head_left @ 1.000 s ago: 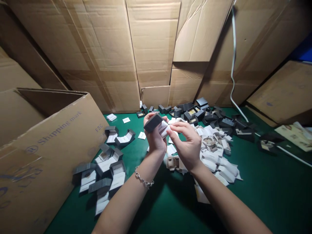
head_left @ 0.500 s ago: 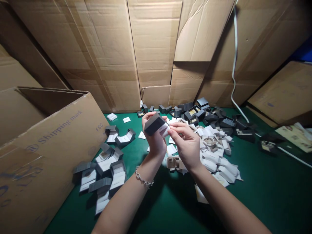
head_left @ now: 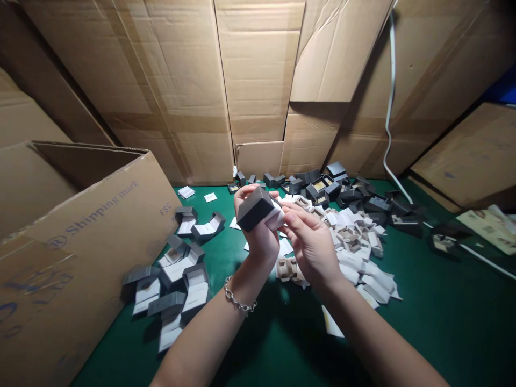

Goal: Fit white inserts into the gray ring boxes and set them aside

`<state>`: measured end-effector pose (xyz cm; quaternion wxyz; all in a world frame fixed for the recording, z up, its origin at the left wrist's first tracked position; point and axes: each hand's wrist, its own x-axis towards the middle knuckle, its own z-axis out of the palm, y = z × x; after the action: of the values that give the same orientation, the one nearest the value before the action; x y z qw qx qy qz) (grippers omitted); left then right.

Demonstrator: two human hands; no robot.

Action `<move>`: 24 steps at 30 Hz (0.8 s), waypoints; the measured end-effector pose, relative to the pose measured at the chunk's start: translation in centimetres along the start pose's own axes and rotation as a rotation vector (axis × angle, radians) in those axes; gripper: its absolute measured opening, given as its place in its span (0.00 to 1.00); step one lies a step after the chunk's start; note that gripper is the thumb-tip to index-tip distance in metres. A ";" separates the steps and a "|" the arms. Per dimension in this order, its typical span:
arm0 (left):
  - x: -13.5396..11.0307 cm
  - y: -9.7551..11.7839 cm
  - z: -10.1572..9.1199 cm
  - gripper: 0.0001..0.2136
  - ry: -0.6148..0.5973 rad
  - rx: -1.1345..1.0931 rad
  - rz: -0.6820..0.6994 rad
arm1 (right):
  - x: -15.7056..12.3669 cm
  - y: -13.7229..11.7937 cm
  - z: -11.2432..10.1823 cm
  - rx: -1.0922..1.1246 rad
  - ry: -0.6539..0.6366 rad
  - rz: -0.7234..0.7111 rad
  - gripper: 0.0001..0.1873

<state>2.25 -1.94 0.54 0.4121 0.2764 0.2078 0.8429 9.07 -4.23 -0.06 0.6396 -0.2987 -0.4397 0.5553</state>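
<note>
Beneath both hands (head_left: pixel 314 242), a green tabletop (head_left: pixel 435 306) meets cardboard panels (head_left: pixel 260 75).

On my feed, a carton (head_left: pixel 121 236) stood left, with a group of small boxes (head_left: pixel 196 295) just right of it on the table (head_left: pixel 282 349). I had paper cards (head_left: pixel 210 198) lying beyond those, far left. One box (head_left: pixel 255 209) sat mid-scene in the left hand (head_left: pixel 262 239), right hand (head_left: pixel 313 244) at its right side. Paper inserts (head_left: pixel 357 234) lay right, a box pile (head_left: pixel 332 189) behind them. Cardboard panels (head_left: pixel 258 70) stood behind everything; a cable (head_left: pixel 390 107) ran down far right.
</note>
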 end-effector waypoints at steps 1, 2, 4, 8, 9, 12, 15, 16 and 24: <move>0.0 0.1 0.0 0.10 0.012 -0.018 -0.043 | -0.1 0.0 0.1 -0.019 0.009 -0.018 0.07; 0.0 0.1 0.1 0.11 0.026 -0.036 -0.083 | -0.1 0.1 0.1 -0.045 0.030 -0.044 0.09; 0.1 0.3 0.2 0.12 0.057 -0.058 -0.137 | -0.2 0.3 0.2 -0.110 0.090 -0.133 0.11; 0.3 0.5 0.3 0.12 0.083 -0.029 -0.112 | -0.3 0.7 0.0 -0.350 0.135 -0.353 0.06; 0.3 0.5 0.3 0.11 0.083 -0.003 -0.089 | -0.3 0.7 -0.2 -0.415 0.132 -0.395 0.05; 0.5 0.1 0.0 0.11 0.080 0.075 -0.022 | 0.0 0.8 -0.7 -0.547 0.131 -0.507 0.04; 0.7 -0.5 -0.4 0.11 0.079 0.105 0.021 | 0.4 0.9 -1.0 -0.583 0.115 -0.515 0.02; 0.8 -0.7 -0.6 0.11 0.078 0.103 0.039 | 0.6 0.9 -1.0 -0.568 0.109 -0.483 0.02; 1.2 -1.7 -1.2 0.11 0.078 0.085 0.041 | 1.3 2.2 -1.2 -0.346 0.113 -0.282 0.04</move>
<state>1.89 -0.16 -1.03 0.3742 0.2646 0.2535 0.8518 9.13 -2.37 -2.21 0.6736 -0.3701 -0.5294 0.3592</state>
